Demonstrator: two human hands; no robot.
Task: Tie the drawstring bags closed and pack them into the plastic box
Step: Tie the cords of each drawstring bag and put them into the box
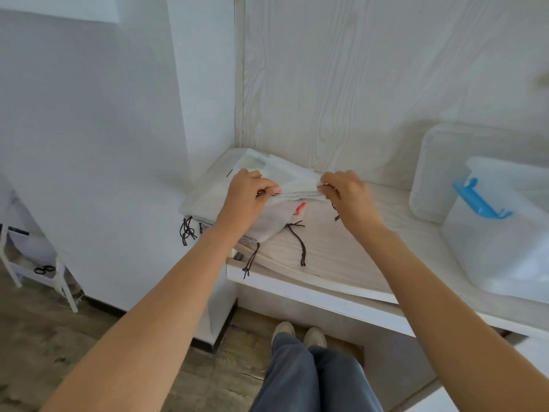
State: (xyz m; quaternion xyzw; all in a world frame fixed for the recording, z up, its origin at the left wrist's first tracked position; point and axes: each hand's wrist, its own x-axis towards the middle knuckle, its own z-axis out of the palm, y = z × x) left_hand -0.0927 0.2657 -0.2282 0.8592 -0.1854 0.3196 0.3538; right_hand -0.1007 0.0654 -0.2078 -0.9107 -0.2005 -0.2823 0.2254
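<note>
1. Two bare hands hold one white fabric drawstring bag (298,185) above the pale wood-grain shelf (341,251); the left hand (248,193) pinches its left end, fingers curled.
2. Opposite it, the right hand (346,190) pinches the right end, fingers curled round the gathered cloth.
3. Beneath lies a stack of white drawstring bags (208,203), with dark brown cords (298,240) trailing over the shelf edge.
4. To the right, well apart, stands the translucent plastic box (499,248) with a blue clip handle (478,200).
5. Behind the box, its clear lid (436,162) leans on the wall.
</note>
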